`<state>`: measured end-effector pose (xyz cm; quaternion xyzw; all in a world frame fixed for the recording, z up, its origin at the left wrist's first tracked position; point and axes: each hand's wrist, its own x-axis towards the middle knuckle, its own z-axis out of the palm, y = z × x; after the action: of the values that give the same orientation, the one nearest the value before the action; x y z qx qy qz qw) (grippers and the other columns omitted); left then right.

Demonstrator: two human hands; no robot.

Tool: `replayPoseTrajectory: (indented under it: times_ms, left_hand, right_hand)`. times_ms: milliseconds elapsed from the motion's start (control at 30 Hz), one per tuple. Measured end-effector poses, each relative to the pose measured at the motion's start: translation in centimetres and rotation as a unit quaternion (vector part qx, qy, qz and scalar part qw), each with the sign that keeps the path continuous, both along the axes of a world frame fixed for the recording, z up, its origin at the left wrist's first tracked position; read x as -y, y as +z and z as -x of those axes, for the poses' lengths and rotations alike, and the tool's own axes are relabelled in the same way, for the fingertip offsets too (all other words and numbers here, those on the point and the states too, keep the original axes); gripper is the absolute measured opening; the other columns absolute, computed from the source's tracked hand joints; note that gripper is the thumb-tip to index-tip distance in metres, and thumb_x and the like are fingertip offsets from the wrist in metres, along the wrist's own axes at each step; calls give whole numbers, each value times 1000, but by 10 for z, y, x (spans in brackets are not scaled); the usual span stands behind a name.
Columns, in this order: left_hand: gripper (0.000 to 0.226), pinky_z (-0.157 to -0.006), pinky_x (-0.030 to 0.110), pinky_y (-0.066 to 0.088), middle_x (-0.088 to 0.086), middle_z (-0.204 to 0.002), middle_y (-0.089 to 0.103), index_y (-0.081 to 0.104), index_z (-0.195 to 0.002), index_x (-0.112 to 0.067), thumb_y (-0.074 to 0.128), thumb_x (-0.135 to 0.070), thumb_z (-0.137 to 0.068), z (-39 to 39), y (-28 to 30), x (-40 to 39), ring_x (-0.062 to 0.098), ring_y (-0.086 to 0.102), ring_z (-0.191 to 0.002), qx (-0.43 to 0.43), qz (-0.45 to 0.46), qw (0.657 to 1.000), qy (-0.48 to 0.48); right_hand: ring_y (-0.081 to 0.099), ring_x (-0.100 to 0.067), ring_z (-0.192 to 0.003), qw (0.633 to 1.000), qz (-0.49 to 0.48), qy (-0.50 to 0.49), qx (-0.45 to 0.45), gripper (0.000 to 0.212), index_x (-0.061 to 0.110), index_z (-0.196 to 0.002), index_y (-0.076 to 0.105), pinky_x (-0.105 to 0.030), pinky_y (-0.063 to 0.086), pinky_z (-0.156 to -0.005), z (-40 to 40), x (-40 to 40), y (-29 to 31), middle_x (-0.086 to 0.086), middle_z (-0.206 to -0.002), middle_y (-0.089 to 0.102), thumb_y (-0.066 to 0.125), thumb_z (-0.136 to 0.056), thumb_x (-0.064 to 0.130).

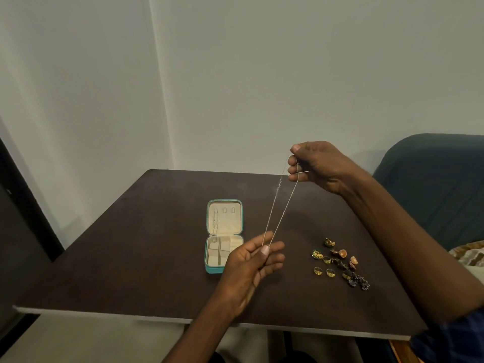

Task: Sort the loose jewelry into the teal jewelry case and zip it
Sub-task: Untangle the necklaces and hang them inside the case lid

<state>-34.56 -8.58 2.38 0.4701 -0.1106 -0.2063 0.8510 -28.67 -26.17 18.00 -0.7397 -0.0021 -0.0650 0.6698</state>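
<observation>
A thin gold chain necklace (282, 208) is stretched in a long loop above the table. My right hand (313, 166) pinches its upper end, raised over the table's far side. My left hand (251, 265) pinches the lower end between thumb and fingers, just right of the teal jewelry case (224, 235). The case lies open and flat, with a cream lining. Its lid panel has small hooks, and another chain hangs on the left one. The lower half has square compartments, partly hidden by my left hand. Loose rings and earrings (339, 263) lie in a cluster on the right.
The dark brown table (146, 244) stands against a pale wall corner. A dark blue sofa (434, 184) is at the right, with a patterned cushion (468, 254) at its edge. A dark door frame runs down the left.
</observation>
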Motion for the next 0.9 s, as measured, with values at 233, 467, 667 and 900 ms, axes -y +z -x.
replayPoseTrajectory:
  times_ms: [233,467,667,900]
  left_hand:
    - [35,-77,30,58,19,-111,68,54,-120,-3,49,3,-86,4,-3,-8,24,69,-94,-62,61,995,-51]
    - [39,-79,30,58,23,-115,65,54,-119,3,43,13,-82,3,-9,-10,30,67,-101,-110,110,986,-57]
    - [40,-72,28,59,22,-107,69,57,-115,2,56,0,-75,1,-9,-7,27,70,-92,-136,119,983,-26]
    - [15,-63,23,58,11,-81,73,63,-97,-3,61,-3,-83,-3,-17,2,16,71,-73,-134,19,989,66]
  right_hand:
    - [54,-13,-60,995,101,-16,12,22,12,-80,55,-24,51,-57,-20,2,-17,-4,-75,57,44,-98,18]
    - [55,-14,-62,993,113,-22,5,21,14,-81,56,-28,49,-62,-31,4,-21,-3,-75,58,45,-97,19]
    - [58,-14,-64,992,129,-11,2,19,14,-83,57,-30,50,-65,-36,7,-19,-2,-76,59,47,-97,21]
    - [58,-12,-67,989,141,30,33,20,16,-80,57,-28,49,-66,-29,6,-14,0,-77,59,47,-97,22]
